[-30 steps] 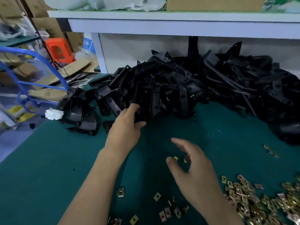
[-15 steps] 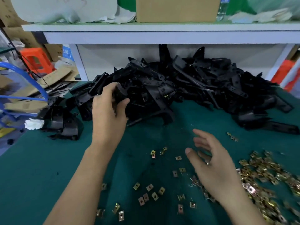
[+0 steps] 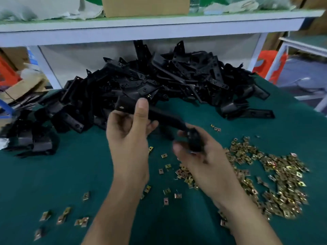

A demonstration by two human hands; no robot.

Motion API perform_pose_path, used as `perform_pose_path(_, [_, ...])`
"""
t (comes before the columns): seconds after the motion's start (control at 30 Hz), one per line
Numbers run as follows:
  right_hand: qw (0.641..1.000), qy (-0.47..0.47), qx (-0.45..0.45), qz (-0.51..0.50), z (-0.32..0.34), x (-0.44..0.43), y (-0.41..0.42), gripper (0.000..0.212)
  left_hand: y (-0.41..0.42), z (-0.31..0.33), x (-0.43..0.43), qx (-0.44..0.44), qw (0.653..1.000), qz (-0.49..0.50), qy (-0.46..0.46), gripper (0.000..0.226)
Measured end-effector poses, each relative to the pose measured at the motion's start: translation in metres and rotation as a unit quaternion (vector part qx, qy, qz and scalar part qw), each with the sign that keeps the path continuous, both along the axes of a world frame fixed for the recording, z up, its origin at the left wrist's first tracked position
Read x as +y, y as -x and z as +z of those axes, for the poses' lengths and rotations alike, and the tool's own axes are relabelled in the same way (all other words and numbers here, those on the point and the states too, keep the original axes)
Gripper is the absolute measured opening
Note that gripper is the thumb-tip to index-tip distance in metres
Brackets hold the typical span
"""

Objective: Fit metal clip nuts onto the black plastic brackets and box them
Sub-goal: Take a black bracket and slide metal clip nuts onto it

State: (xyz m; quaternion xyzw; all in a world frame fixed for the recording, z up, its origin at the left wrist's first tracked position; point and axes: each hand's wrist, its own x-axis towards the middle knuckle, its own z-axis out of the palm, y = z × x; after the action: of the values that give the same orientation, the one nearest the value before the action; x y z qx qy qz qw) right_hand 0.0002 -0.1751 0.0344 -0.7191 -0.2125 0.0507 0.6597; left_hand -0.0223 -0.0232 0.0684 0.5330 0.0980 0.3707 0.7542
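**Head view: both hands gripping one black bracket above the green mat**

Head camera is looking down at a black plastic bracket [image 3: 164, 115] that the person is holding in the air between both hands, just in front of the heap of black brackets [image 3: 159, 80]. The left hand [image 3: 129, 138] is grasping the bracket's far-left end: its thumb [image 3: 141, 110] is pressing upright against the near face while the fingers [image 3: 153, 123] are curling round behind. The right hand [image 3: 201, 156] is clenching round the bracket's lower right end, and motion blur is smearing that hand, so whether it is also carrying a clip nut cannot be told. The bracket is slanting down from far left to near right.

The heap is spreading across the far side of the green mat [image 3: 53, 174], under a white shelf [image 3: 141, 27] that is carrying a cardboard box [image 3: 145, 6]. A smaller cluster of brackets [image 3: 40, 138] is lying at the left edge, apart from the hands. A pile of metal clip nuts [image 3: 265, 175] is lying on the mat to the right of the right wrist, touching neither hand visibly. Loose clip nuts [image 3: 166, 191] are lying scattered between and below the forearms, and a few more [image 3: 62, 216] are sitting near the left corner.
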Motion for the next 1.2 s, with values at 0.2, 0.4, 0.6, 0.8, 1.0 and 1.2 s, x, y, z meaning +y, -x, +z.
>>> perform_pose_path(0.2, [0.999,0.021,0.015,-0.047,0.009,-0.009,0.001,0.011,-0.007,-0.024,-0.025,0.165,0.949,-0.269,-0.011,0.049])
perform_pose_path(0.4, [0.982,0.172,0.072,-0.025,-0.002,-0.036,0.003,0.03,-0.024,-0.043,-0.039,0.195,0.932,-0.283,0.114,0.043])
perform_pose_path(0.6, [0.837,0.483,0.055,-0.252,-0.021,-0.103,-0.027,0.056,-0.04,-0.062,-0.021,0.194,0.926,-0.304,0.109,0.039])
perform_pose_path(0.8, [0.822,0.51,-0.024,-0.252,-0.041,-0.111,-0.045,0.034,-0.042,-0.077,-0.013,0.138,0.907,-0.359,0.17,0.025])
perform_pose_path(1.0, [0.837,0.487,-0.043,-0.246,-0.042,-0.114,-0.051,0.019,-0.041,-0.08,-0.012,0.115,0.899,-0.386,0.172,0.025])
perform_pose_path(1.2, [0.853,0.471,-0.015,-0.226,-0.044,-0.114,-0.058,0.028,-0.043,-0.083,-0.01,0.114,0.897,-0.39,0.174,0.022])
